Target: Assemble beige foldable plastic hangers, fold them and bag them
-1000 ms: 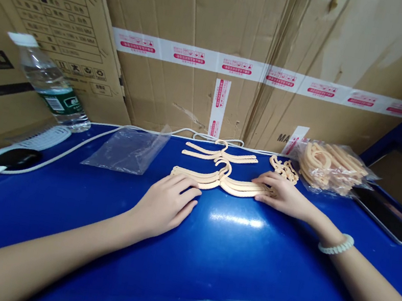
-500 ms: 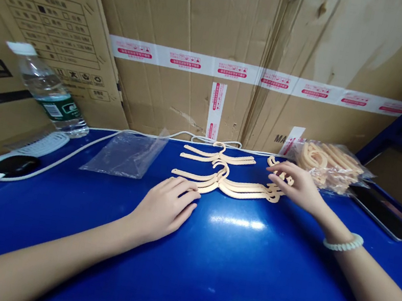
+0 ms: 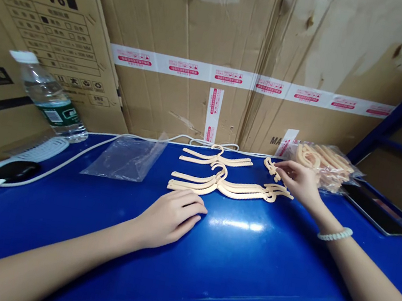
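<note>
My left hand [image 3: 173,218] rests on the blue tabletop with its fingers loosely bent and nothing in them, just in front of beige folding hangers [image 3: 240,189] laid in an overlapping row. Behind that row lies another spread beige hanger [image 3: 217,159], hook toward the back. My right hand [image 3: 301,182] is at the right, thumb and fingers closing on a small pile of beige hanger pieces [image 3: 271,167]; its fingertips partly hide what they grip. Loose curved beige parts [image 3: 277,190] lie at the right end of the front row, below this hand.
A clear bag of beige hanger parts [image 3: 332,166] stands behind my right hand, near a dark phone [image 3: 375,210]. Flat clear bag [image 3: 124,157], water bottle [image 3: 52,101], hairbrush [image 3: 40,147], black round device [image 3: 14,170] and white cable lie leftward. Cardboard boxes [image 3: 207,27] wall the back.
My left hand has drawn back from the front hangers, uncovering their left ends. My right hand has moved onto the small pieces, and the parts below it show more fully. The view has shifted slightly.
</note>
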